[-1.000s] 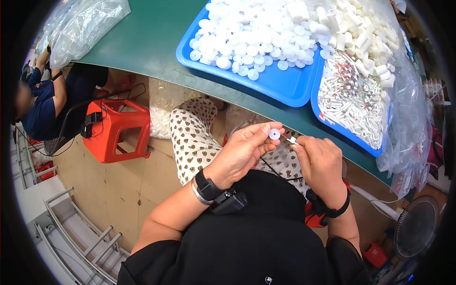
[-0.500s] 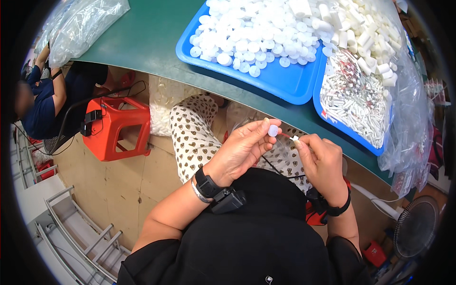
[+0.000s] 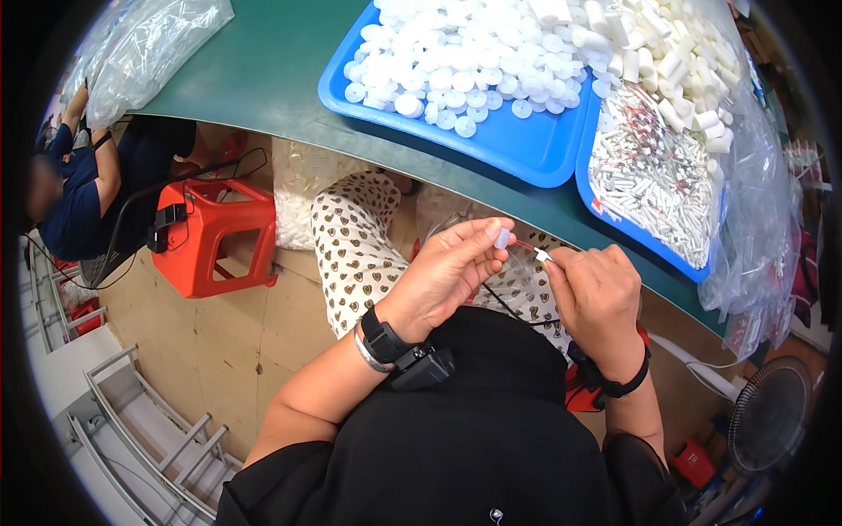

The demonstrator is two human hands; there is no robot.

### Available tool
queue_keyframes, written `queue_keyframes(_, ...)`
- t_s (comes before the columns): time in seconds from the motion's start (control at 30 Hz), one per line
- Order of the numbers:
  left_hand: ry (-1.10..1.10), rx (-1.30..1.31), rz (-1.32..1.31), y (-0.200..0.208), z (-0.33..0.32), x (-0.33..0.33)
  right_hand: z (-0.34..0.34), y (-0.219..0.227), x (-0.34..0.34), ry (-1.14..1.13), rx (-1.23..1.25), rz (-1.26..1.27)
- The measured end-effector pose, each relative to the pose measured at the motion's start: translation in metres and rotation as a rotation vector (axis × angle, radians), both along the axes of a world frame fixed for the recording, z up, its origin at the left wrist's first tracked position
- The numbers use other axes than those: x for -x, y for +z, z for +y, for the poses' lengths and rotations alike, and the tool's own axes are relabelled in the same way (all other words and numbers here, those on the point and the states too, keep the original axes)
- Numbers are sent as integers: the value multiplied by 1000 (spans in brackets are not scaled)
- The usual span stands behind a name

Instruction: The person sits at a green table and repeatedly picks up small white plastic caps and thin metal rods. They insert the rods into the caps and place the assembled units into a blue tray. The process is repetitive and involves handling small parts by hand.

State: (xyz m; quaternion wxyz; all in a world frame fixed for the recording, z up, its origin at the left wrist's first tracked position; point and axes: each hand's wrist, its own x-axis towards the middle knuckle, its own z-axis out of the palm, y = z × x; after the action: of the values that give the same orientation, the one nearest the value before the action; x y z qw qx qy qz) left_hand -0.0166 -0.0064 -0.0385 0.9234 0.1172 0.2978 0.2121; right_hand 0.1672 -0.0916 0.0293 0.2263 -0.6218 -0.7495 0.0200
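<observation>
In front of my lap, my left hand (image 3: 456, 267) pinches a small translucent white plastic disc (image 3: 503, 238) between thumb and fingertips, tilted so that it shows partly from its edge. A thin red wire (image 3: 525, 245) runs from the disc to a small white tubular piece (image 3: 543, 255). That piece is gripped by the thumb and forefinger of my right hand (image 3: 603, 289), whose other fingers are curled. How the wire joins the disc is too small to make out.
On the green table (image 3: 254, 79), a blue tray (image 3: 535, 162) holds many similar discs. Beside it, another blue tray (image 3: 702, 273) carries small white pieces with red wires and white cylinders (image 3: 671, 66). Clear plastic bags, a red stool (image 3: 197, 254), a fan (image 3: 772, 412) and a seated person (image 3: 83, 188) are around.
My right hand has shifted slightly right and turned with the white piece, and more of the red wire shows. The disc in my left hand has turned more edge-on.
</observation>
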Motion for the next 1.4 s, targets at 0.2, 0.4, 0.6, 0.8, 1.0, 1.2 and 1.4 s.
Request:
queue_keyframes(0.2, -53, -10, 3, 0, -3, -3, 0, -4, 4, 47, 0, -2)
queue_keyframes(0.4, -42, 41, -55, -5, -16, -9, -2, -25, 10, -68, 128, 288)
queue_keyframes(0.6, -74, -83, -13, -11, -26, -12, -6, -32, 18, -262, 403, 804)
queue_keyframes(0.8, -50, -54, 26, -4, -22, -19, -5, -38, 20, -185, 212, 440)
queue_keyframes(1.0, 13, -97, 63, 5, -8, -7, 10, 27, -17, -200, -37, 125)
queue_keyframes(1.2, 64, -190, 57, 21, 14, 14, 32, 26, -75, -168, 27, -219)
queue_keyframes(1.4, 150, -251, 125, 44, 38, 49, 38, 21, -89, -32, 98, -262)
